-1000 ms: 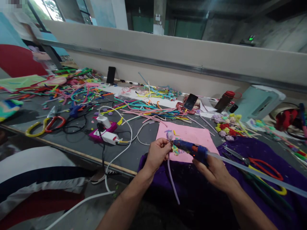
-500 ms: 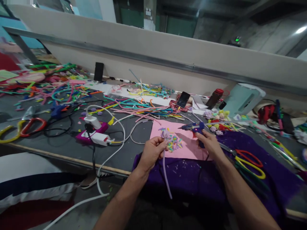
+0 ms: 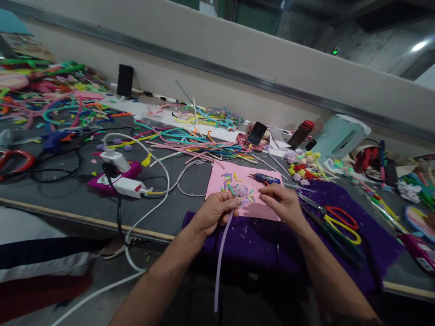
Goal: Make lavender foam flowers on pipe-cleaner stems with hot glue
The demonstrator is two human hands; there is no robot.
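My left hand [image 3: 215,212] is closed round a lilac pipe-cleaner flower [image 3: 241,190], just under its head. The flower's long stem [image 3: 221,267] hangs down past the table edge. My right hand [image 3: 282,201] is apart from the flower, with nothing in its fingers, which are slightly bent and spread. Just beyond it a blue glue gun [image 3: 267,179] lies on a pink sheet [image 3: 217,174]. Short cut bits of coloured pipe cleaner [image 3: 226,181] are scattered on that sheet, partly hidden by the flower and my left hand.
Scissors [image 3: 341,222] lie on a purple cloth [image 3: 370,240] to the right. A purple power strip [image 3: 98,182] with white plugs and cables stands at left. Behind are loose pipe cleaners [image 3: 190,149], a phone [image 3: 257,133] and a bottle [image 3: 302,133]. Someone's striped clothing [image 3: 41,253] shows lower left.
My right hand has let go of the glue gun, which now rests on the pink sheet. The flower has turned slightly in my left hand. The view has tilted downward.
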